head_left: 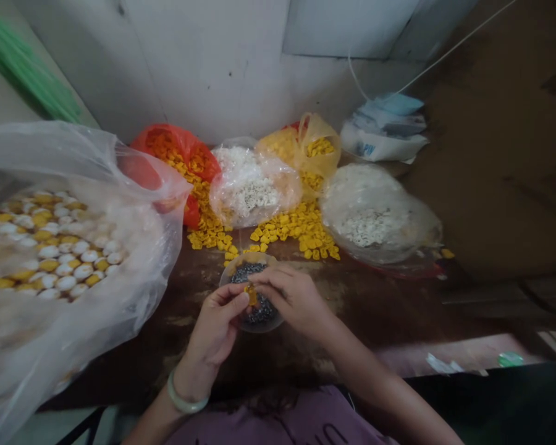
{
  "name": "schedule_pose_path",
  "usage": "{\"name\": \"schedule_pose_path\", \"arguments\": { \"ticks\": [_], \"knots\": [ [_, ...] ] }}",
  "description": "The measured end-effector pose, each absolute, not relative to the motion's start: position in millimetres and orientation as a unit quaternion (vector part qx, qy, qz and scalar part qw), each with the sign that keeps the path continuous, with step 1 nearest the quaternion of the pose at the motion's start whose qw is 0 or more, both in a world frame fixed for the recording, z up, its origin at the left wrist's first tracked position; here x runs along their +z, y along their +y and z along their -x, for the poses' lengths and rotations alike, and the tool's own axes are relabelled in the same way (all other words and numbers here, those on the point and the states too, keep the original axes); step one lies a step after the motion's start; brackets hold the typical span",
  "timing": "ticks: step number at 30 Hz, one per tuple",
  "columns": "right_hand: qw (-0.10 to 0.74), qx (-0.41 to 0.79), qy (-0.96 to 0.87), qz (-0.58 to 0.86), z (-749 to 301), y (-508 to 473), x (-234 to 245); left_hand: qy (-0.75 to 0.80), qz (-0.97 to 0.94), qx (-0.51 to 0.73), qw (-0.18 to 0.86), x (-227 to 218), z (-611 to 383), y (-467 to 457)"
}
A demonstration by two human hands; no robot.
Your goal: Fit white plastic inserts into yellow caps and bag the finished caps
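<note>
Between the thumb and fingers of my left hand (222, 318) is a small yellow plastic piece (251, 295), held over a shallow round bowl (273, 324). My right hand (296, 296) comes in from the other side, its fingertips pinched together at the top of that piece. Whatever sits in the right fingertips is too small to make out. Many small dark, shiny parts (261, 312) fill the bowl, partly covered by both hands. Just beyond the bowl lies a spread of loose yellow pieces (301, 225) on the dark tabletop (189, 309).
A large clear bag (143, 290) of white-and-yellow round items stands at left. Along the wall sit a red bag (146, 139) of orange-yellow pieces, clear bags of white parts (254, 191) (370, 225), and a yellow bag (324, 133). Packets (384, 127) lie at the back right.
</note>
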State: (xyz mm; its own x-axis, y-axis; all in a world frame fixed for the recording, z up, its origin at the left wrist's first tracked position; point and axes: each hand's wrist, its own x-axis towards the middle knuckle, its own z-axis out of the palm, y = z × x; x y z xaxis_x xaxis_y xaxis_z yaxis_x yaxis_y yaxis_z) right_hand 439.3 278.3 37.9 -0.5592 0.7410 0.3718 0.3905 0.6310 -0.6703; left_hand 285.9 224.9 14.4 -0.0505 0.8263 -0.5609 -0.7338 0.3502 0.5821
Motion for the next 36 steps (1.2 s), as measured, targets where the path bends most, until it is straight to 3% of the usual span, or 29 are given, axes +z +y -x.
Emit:
{"name": "schedule_pose_path", "arguments": {
  "ticks": [6,13,17,23,27,30,36],
  "knots": [
    [0.3,0.241,-0.859,0.337,-434,278,41,0.463,-0.056,0.574,0.673,15,-286,225],
    [0.294,0.116,-0.897,0.308,-428,270,39,0.472,-0.076,0.596,0.645,13,-289,223],
    [0.26,0.156,-0.911,0.278,-431,271,42,0.451,-0.064,0.594,0.663,8,-291,221],
    [0.31,0.239,-0.858,0.332,-447,302,28,0.428,-0.066,0.584,0.687,6,-283,222],
    [0.237,0.221,-0.836,0.442,-458,356,-6,0.404,-0.058,0.591,0.696,6,-277,222],
    [0.189,0.252,-0.852,0.418,-457,388,-33,0.399,-0.05,0.601,0.69,6,-275,222],
    [0.206,0.315,-0.833,0.405,-458,395,-53,0.416,-0.03,0.619,0.665,9,-266,222]
  ]
}}
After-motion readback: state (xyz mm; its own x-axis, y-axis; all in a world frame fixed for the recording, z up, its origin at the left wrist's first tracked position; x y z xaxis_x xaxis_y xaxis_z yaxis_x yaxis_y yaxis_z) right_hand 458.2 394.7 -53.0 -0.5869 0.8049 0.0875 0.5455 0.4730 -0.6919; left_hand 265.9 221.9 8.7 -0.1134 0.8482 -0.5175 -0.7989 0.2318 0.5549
